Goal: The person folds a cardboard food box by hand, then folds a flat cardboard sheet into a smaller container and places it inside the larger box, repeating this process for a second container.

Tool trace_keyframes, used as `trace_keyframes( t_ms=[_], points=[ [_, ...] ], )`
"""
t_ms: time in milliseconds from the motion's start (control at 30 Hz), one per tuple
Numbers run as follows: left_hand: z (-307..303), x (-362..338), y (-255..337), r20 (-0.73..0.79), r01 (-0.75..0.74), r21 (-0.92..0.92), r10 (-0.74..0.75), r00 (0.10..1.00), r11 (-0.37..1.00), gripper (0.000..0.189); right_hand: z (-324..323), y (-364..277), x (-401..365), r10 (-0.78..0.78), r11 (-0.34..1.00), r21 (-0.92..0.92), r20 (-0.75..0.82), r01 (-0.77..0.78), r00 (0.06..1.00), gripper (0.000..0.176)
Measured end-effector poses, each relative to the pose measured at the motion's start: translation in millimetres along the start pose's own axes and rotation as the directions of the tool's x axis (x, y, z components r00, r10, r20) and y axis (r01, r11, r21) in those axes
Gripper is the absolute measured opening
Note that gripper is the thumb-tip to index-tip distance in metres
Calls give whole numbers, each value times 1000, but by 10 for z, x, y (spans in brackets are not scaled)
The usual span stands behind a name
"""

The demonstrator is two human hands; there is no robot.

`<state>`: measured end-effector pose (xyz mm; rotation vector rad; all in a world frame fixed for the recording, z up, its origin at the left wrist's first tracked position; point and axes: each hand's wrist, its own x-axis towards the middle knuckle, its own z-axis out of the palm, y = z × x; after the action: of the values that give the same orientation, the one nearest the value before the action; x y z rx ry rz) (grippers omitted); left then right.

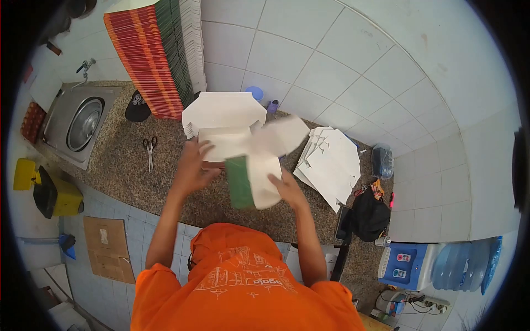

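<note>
My right hand (286,188) grips a partly folded cardboard box (267,182), white inside with a green side panel. Its upper flap is smeared by motion. My left hand (194,168) is open, fingers and thumb spread, right at the left edge of a white folded box (221,144) on the counter. Behind that box rises another white box lid (223,110), with several layered edges under its left corner. To the right of my right hand lies a pile of flat white cardboard blanks (331,163).
A tall stack of red and green boxes (149,60) stands against the wall. Scissors (149,153) and a black cap (137,106) lie on the granite counter (118,160), left of my hands. A metal sink (85,124) is far left; a black bag (370,215) sits right.
</note>
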<state>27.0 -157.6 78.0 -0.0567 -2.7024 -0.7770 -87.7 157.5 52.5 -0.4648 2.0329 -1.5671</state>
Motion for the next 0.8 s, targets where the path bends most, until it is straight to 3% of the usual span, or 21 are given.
trace_keyframes(
  t_ms=[33, 67, 100, 133, 167, 233, 267, 333, 400, 467, 600, 667, 800],
  points=[
    [-13, -67, -238, -23, 13, 154, -10, 1000, 988, 66, 60, -158, 142, -68, 998, -20, -18, 67, 998, 42],
    [18, -132, -410, -25, 14, 156, -10, 1000, 988, 66, 92, -237, 325, -113, 979, -175, -23, 107, 993, 42],
    [69, -176, -562, -32, -14, 35, 15, 999, 999, 55, 125, -319, 517, -160, 934, -327, -22, 144, 987, 43],
    [109, -186, -644, -40, -44, -84, 41, 998, 995, 44, 190, -403, 714, -165, 917, -369, -11, 150, 986, 43],
    [134, -185, -650, -42, -48, -80, 44, 998, 996, 44, 269, -484, 903, -170, 899, -410, -2, 155, 985, 43],
    [209, -254, -584, -25, 3, -241, -10, 1000, 970, 33, 428, -470, 1265, -305, 863, -420, 8, 280, 952, 44],
    [277, -298, -543, -27, 0, -238, -7, 1000, 971, 33, 485, -457, 1428, -310, 862, -419, 7, 284, 951, 44],
    [390, -374, -416, -55, 9, -158, -18, 998, 987, 31, 553, -397, 1715, -209, 734, -655, 34, 180, 977, 49],
    [405, -384, -271, -132, 2, -178, -26, 991, 984, 28, 563, -353, 1835, -222, 719, -667, 47, 197, 974, 44],
    [381, -384, -238, -204, -3, -202, -39, 978, 979, 25, 546, -367, 1849, -203, 584, -804, -15, 109, 979, 30],
    [325, -339, -209, -237, -26, -166, -14, 971, 986, 28, 534, -411, 1829, -222, 508, -858, -40, 81, 974, 18],
    [244, -280, -176, -239, -40, -184, -5, 971, 982, 26, 572, -359, 1832, -223, 549, -835, -117, 26, 968, 28],
    [142, -231, -149, -180, -15, -202, -22, 983, 979, 23, 488, -369, 1798, -265, 638, -769, -175, 37, 948, 32]
  ],
)
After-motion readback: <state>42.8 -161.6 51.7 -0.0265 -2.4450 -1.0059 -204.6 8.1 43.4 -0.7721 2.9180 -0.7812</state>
